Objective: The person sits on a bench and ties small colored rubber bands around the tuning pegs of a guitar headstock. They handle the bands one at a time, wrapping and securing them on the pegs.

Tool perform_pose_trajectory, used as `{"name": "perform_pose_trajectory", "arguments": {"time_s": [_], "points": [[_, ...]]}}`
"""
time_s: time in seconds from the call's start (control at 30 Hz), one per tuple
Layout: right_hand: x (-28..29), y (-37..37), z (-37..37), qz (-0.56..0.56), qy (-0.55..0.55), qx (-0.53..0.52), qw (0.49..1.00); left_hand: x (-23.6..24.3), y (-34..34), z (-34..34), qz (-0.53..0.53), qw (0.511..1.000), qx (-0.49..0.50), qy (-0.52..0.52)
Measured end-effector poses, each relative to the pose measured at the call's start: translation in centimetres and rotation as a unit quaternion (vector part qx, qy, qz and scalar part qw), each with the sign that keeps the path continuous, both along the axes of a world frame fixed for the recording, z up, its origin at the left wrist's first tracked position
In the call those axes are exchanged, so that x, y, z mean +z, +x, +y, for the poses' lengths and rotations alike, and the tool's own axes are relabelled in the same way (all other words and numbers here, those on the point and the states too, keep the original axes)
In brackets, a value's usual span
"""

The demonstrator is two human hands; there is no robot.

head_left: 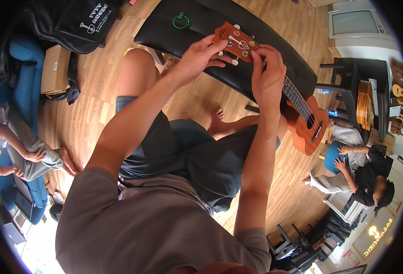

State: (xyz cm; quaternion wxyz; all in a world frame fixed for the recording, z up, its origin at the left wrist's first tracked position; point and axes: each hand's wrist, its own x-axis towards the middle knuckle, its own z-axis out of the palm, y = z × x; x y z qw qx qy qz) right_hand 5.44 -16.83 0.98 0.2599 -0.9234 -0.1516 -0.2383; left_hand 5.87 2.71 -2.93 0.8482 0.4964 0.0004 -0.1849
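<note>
Between the fingers (271, 52), the ukulele head (239, 44) was held, apparently for steadiness: its pegged edge was grasped by the half-curled left hand (200, 53), its neck end by the nearly closed right hand (268, 75). Beyond the fingertips, a green coil (180, 21) was seen on the bench (297, 57).

The bench (201, 11) stretches before the person, with a coil (181, 28) on it, left of the headstock (238, 43). The left hand (206, 52) is at the headstock's left side, the right hand (267, 73) at its right, where the neck begins. The ukulele's body (302, 130) lies just beyond the right knee (281, 128). Far left, a cardboard box (55, 71) stands beside the sofa (25, 57).
</note>
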Motion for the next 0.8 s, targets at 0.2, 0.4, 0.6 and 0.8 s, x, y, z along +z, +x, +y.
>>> {"name": "perform_pose_trajectory", "arguments": {"time_s": [0.2,0.4,0.6,0.8], "points": [[-0.4,0.1,0.0,0.003,-0.011,-0.01,1.0,-0.4,-0.4,0.5,0.01,1.0,-0.027,0.011],[-0.8,0.4,-0.3,0.01,-0.014,-0.02,1.0,-0.8,-0.5,0.7,-0.004,0.991,-0.062,0.118],[-1.8,0.8,-0.6,0.013,-0.021,-0.018,1.0,-1.7,-0.2,0.3,-0.037,0.969,-0.033,0.242],[-1.9,0.9,-0.6,-0.009,-0.018,-0.017,1.0,-1.8,-0.5,-0.5,-0.096,0.938,0.021,0.332]]}}
